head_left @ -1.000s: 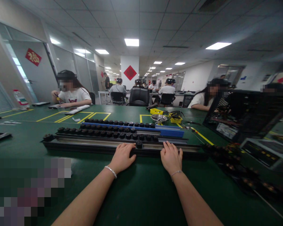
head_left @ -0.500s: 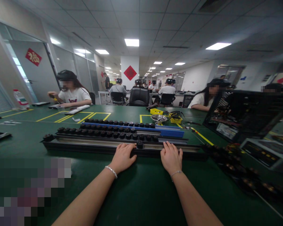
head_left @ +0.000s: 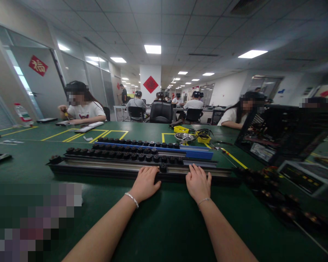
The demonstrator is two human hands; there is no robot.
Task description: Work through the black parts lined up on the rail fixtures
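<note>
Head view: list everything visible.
Table: one, green, foreground
Front rail: one, black, foreground
Blocks: many, black, along rails
Rear rails: several, blue and black, behind
Bowl: one, silver, beyond rails
Trays: two, yellow, beside bowl
Cables: several, black, nearer tray
Computer case: one, black, right
Power unit: one, grey-black, right
Bottle: one, clear, far left
Chairs: several, black, background
People: several, mixed clothing, background
Signs: several, red, background
Lights: many, white, ceiling
Left hand: one, bare, on front rail
Right hand: one, bare, same rail

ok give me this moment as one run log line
left hand: fingertips at black block midway along front black rail | right hand: fingers on same rail, apart from block | beyond: blue rail, metal bowl
</note>
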